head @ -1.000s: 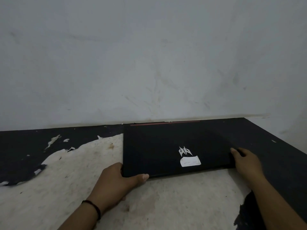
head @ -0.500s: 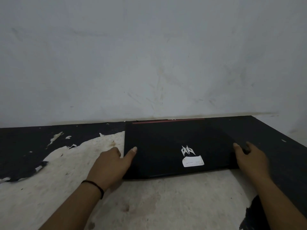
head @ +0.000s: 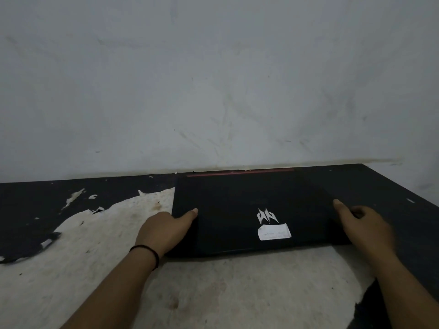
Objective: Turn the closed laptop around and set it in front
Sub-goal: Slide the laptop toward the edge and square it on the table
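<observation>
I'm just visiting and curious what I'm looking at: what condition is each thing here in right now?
Black laptop: closed, flat on the table, far edge by the wall.
White paper sticker: stuck on the lid, top edge peeling.
Left hand: gripping the laptop's left side, thumb on the lid.
Right hand: holding the laptop's right side.
Black band: worn on the left wrist.
Black-coated table: coating peeled off widely, pale surface bare.

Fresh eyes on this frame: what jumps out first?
The closed black laptop against the wall, with a silver logo and a white sticker on its lid. The left hand and right hand sit at its two side edges. Then the table, its dark coating peeled off in a big pale patch.
</observation>
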### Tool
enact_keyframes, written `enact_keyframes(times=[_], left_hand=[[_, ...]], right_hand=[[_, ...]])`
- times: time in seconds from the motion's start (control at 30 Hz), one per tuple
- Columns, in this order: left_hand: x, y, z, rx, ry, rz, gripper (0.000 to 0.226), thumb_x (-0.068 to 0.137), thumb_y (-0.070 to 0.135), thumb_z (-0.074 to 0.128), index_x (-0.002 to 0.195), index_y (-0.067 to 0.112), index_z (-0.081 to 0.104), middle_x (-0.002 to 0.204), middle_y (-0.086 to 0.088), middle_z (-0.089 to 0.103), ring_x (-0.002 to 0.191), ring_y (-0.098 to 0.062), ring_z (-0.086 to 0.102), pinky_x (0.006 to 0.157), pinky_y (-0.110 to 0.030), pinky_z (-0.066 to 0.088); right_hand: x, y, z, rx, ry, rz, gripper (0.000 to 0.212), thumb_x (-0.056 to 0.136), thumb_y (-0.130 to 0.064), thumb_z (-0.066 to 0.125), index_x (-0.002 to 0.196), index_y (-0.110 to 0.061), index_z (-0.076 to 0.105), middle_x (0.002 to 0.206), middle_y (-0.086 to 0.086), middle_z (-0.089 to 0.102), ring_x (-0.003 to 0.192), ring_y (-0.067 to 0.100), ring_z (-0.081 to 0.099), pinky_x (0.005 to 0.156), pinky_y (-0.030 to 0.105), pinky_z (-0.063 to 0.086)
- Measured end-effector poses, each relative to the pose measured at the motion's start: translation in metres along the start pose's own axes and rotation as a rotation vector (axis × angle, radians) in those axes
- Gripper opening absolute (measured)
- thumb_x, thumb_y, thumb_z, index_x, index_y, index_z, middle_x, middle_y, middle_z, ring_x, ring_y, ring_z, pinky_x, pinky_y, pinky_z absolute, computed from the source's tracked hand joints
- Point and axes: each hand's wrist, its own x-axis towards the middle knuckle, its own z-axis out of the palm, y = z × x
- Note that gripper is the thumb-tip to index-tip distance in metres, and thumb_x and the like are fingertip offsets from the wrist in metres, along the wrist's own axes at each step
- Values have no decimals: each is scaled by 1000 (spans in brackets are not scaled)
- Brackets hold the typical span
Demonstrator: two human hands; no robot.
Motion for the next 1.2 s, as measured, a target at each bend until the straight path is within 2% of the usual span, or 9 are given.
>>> enact_keyframes(times=[0.07,0.23,0.37,0.47,0.63,0.73,0.83,0.97,1.2], left_hand=[[-1,-2,-1,-113,-2,-2,48,84,59,51,67,14,58,69,-1,58,66,-15,55,51,-26,34],[-3,-6,-3,-446,-108,-87,51,82,48,62,106,4,62,100,-11,66,81,-21,62,53,-27,41],[-6,-8,-5,-665,-191,-87,48,81,41,68,112,5,63,107,-11,72,90,-26,69,62,-29,52],[-12,-14,-7,-728,-175,-64,43,81,35,71,111,6,67,106,-11,74,91,-28,72,73,-34,57],[-36,-26,-31,-790,-159,-61,38,84,31,69,109,3,66,98,-13,74,77,-24,72,52,-24,53],[-46,-33,-39,-802,-145,-54,37,84,31,69,107,3,67,95,-13,75,75,-23,72,51,-24,53],[-48,-41,-35,-827,-121,-62,36,83,32,70,105,3,68,91,-12,76,71,-22,72,48,-22,53],[-58,-51,-41,-841,-118,-62,35,82,32,70,104,5,69,91,-12,76,74,-23,73,50,-23,53],[-74,-93,-92,-875,-62,-2,34,79,25,75,103,1,71,92,-15,78,78,-28,74,61,-30,55]], right_hand=[[0,-1,-2,50,4,-9,70,81,-63,48,126,-9,56,130,14,58,114,35,55,86,41,43],[-2,0,-13,318,-99,116,51,79,-51,62,107,-9,65,120,13,59,105,32,56,92,45,45],[0,2,-12,484,-215,235,51,60,-52,76,94,-15,68,111,13,67,100,35,63,94,52,48],[-5,-1,-10,489,-244,199,38,70,-41,74,93,-11,70,105,17,70,98,37,65,94,55,48],[-31,-14,-11,531,-202,155,22,79,-35,69,86,-14,68,106,15,69,99,35,65,95,53,48],[-46,-20,-14,532,-186,130,21,82,-36,65,87,-16,67,108,14,67,99,33,63,95,52,47],[-53,-23,-14,537,-174,107,23,87,-31,60,98,-11,64,101,10,63,86,23,59,88,42,45],[-65,-35,-16,508,-154,70,39,90,-26,57,119,0,60,111,13,61,90,25,58,88,42,45],[-124,-56,-17,409,-219,-24,32,92,-25,53,114,-3,60,79,-4,53,71,10,48,57,23,34]])
